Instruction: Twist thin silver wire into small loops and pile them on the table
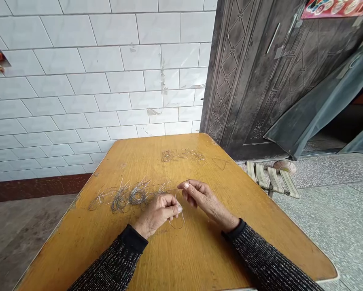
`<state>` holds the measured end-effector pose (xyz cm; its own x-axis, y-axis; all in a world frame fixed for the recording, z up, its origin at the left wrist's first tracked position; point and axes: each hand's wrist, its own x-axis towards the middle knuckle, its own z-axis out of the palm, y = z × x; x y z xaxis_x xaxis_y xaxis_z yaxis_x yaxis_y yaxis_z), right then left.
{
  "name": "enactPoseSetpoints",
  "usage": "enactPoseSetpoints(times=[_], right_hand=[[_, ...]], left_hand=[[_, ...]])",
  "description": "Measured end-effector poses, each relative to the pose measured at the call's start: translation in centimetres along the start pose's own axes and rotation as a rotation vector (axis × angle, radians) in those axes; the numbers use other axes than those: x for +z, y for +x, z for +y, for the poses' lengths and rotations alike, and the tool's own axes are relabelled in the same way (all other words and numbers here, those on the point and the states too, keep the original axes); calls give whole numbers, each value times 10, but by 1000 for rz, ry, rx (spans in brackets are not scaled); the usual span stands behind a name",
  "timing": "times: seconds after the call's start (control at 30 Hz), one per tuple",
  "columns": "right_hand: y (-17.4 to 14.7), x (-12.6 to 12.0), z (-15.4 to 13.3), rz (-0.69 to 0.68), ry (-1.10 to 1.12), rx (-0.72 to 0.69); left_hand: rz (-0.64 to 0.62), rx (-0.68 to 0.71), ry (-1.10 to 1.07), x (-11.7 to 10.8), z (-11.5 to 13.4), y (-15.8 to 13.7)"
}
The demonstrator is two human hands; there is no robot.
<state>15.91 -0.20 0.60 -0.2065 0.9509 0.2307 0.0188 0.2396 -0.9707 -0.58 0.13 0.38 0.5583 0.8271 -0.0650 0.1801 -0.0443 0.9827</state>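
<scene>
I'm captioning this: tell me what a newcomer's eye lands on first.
First, on the yellow table, the left hand pinches a thin wire loop, with the right hand close beside it. Next come tangled wires beyond the left hand and to its left, then the dark carved door at upper right.

ok so the table (199,250) stood with the wall (108,81) behind it, the door (248,101) back right and a stool (274,178) off its right side. Bundles (136,195) lay on the table's left half, coils (185,152) farther back. The left hand (160,210) was just front-right of the bundles, loop (184,220) in its fingers, the right hand (201,196) to its right
</scene>
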Motion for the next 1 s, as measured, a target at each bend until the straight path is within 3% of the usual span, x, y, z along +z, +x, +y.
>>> enactPoseSetpoints(times=[0.13,0.3,0.4,0.5,0.67,1.0], right_hand=[[3,3,6,-34,-47,50],[7,10,11,35,-28,183],[7,12,8,79,23,155],[5,11,6,99,60,55],[3,8,10,-54,16,121],[3,13,11,2,-16,139]], left_hand=[[-19,21,134,5,-4,0],[14,58,206,8,-9,3],[32,35,114,8,-7,3],[130,10,-16,4,-4,3],[328,78,-126,-2,-6,6],[297,79,-135,-2,-5,7]])
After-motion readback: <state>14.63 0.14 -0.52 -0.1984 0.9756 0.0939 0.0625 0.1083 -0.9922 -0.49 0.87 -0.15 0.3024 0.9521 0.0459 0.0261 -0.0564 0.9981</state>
